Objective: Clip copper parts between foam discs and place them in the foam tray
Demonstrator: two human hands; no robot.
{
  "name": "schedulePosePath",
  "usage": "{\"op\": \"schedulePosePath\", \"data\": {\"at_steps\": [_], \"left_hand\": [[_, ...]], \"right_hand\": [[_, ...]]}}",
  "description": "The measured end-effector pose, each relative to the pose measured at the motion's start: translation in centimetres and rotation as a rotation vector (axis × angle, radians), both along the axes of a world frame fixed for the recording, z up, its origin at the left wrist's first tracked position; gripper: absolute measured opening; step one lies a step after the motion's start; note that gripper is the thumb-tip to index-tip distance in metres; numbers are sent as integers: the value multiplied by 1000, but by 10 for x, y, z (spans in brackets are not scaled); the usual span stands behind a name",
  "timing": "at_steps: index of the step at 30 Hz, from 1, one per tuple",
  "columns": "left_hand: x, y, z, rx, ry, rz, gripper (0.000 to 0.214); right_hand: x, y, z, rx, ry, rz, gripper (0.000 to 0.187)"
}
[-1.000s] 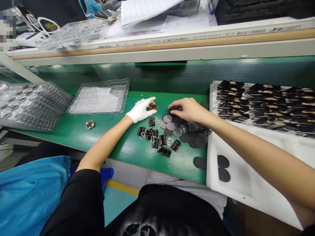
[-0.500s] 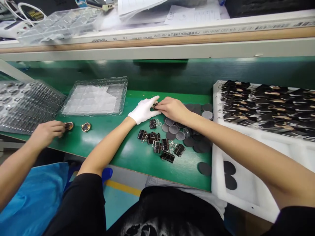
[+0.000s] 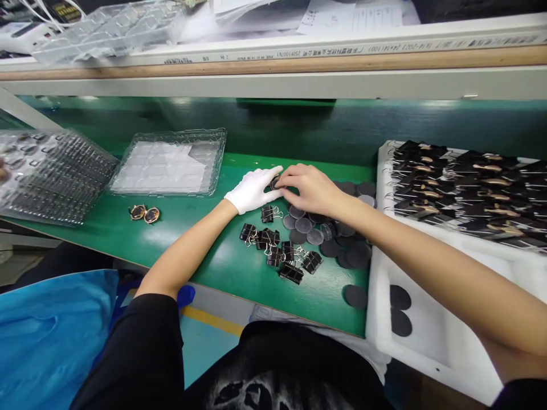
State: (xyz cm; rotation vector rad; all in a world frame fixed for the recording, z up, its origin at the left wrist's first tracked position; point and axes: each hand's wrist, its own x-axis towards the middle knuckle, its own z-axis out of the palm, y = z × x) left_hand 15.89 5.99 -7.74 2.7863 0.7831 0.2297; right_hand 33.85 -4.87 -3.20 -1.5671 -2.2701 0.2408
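My left hand point(image 3: 253, 192), in a white glove, holds a small round gold-rimmed piece point(image 3: 274, 183) with a dark face between thumb and fingers. Bare and bent at the fingers, my right hand point(image 3: 307, 187) pinches at that same piece from the right; its fingertips partly hide it. Just below the glove lies one black binder clip point(image 3: 267, 214), with a cluster of black binder clips point(image 3: 273, 254) nearer the front edge. Clear round discs point(image 3: 303, 225) and dark discs point(image 3: 358, 254) lie under and beside my right forearm.
Two gold-rimmed round pieces point(image 3: 145, 214) lie at left, near a clear plastic tray point(image 3: 217, 162) and stacked filled trays point(image 3: 92, 171). A co-worker's fingertips point(image 3: 2, 172) show at the left edge. A white foam tray point(image 3: 376, 319) at right holds rows of black-strapped pieces point(image 3: 427, 176).
The co-worker's hand has let go of the left gold-rimmed piece, now beside the other, and withdrawn to the left edge. My right fingers have shifted slightly on the held piece.
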Motion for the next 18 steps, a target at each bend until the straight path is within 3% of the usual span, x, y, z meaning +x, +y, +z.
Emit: {"op": "schedulePosePath", "data": {"at_steps": [4, 7, 15, 18], "left_hand": [[2, 1, 0, 20, 5, 62, 66], [-3, 5, 1, 54, -2, 140, 60], [-22, 10, -4, 51, -36, 185, 70], [-19, 13, -4, 30, -31, 180, 73]], "right_hand": [[-29, -20, 16, -203, -143, -109, 32], [-39, -13, 17, -315, -228, -164, 26], [0, 36, 17, -393, -132, -429, 19], [6, 46, 11, -416, -77, -486, 33]]}}
